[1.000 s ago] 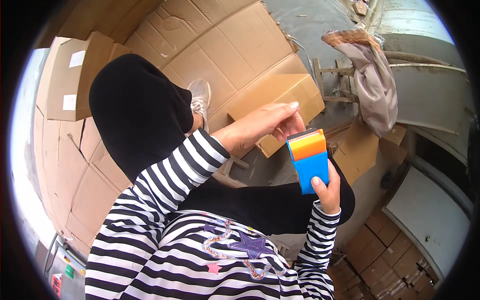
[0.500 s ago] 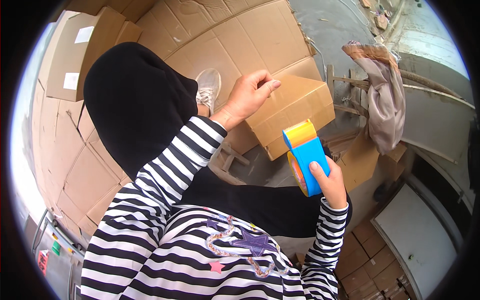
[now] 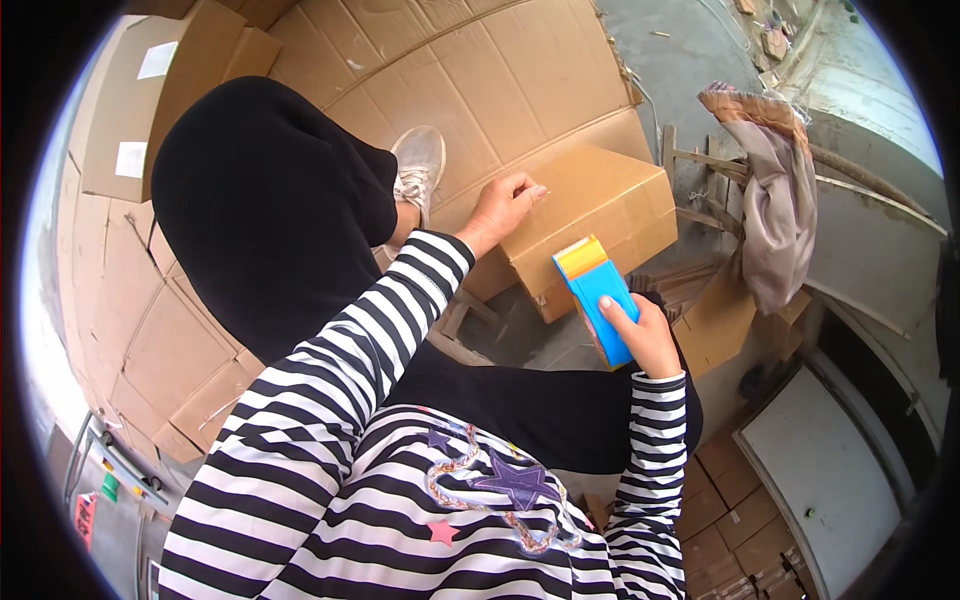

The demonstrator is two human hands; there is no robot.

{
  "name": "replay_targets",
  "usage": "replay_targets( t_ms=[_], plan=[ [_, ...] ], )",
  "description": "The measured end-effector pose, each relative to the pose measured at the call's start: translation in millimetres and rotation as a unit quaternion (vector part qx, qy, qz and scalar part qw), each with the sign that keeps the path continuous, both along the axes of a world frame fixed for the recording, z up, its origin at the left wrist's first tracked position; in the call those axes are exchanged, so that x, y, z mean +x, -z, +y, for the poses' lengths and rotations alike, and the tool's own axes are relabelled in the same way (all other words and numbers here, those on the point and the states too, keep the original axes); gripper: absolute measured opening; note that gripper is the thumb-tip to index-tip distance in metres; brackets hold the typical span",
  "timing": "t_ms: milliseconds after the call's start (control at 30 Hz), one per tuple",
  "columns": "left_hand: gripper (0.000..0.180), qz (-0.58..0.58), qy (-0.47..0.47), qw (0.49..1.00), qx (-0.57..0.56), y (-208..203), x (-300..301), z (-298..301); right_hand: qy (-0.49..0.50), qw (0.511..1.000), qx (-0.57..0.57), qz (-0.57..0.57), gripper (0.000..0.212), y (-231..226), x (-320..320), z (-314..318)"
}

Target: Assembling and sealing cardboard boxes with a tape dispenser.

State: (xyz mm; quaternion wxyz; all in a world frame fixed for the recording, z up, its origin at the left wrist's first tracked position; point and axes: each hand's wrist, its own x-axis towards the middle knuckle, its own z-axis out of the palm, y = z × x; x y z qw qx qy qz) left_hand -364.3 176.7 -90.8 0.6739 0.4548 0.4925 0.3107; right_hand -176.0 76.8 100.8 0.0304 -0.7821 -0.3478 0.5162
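Observation:
In my right hand (image 3: 645,335) is a blue and yellow tape dispenser (image 3: 603,300), its toothed yellow end pointing up and left toward the carton. The thumb lies along its blue side. A closed brown carton (image 3: 590,205) stands in front of me, tilted in the view, with a shiny band of tape across its side. My left hand (image 3: 500,210) is at the carton's left end, fingers curled together and thumb pressed in. Whether something thin is pinched there, I cannot make out.
Flattened cardboard (image 3: 450,90) covers the floor beyond my shoe (image 3: 418,165). Stacked cartons (image 3: 120,110) rise on the left. A wooden stool (image 3: 705,175) and a draped greyish cloth (image 3: 775,220) stand right of the carton. A pale panel (image 3: 835,480) lies at lower right.
My right hand has brought the dispenser slightly left and turned it, hiding more of the tape roll. My left hand has shifted slightly down and right, its fingers still curled.

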Motion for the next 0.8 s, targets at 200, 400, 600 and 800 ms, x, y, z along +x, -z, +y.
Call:
replay_targets(
  t_ms=[200, 400, 600, 800],
  plan=[
    [0.024, 0.064, 0.059, 0.996, -0.009, 3, 9, -12, -0.010, 1.000, -0.007, -0.015, 0.052, 2, -1, 6],
    [0.036, 0.236, 0.091, 0.968, -0.013, 30, -6, -19, -0.007, 1.000, -0.002, 0.002, 0.052, 8, 0, 3],
    [0.049, -0.005, 0.206, 0.972, 0.115, -35, 0, -5, -0.008, 1.000, 0.007, -0.017, 0.054, 9, 6, 0],
    [0.064, 0.071, 0.310, 0.947, 0.039, -30, -4, -20, 0.002, 1.000, 0.011, -0.001, 0.055, 18, 4, -3]
  ],
)
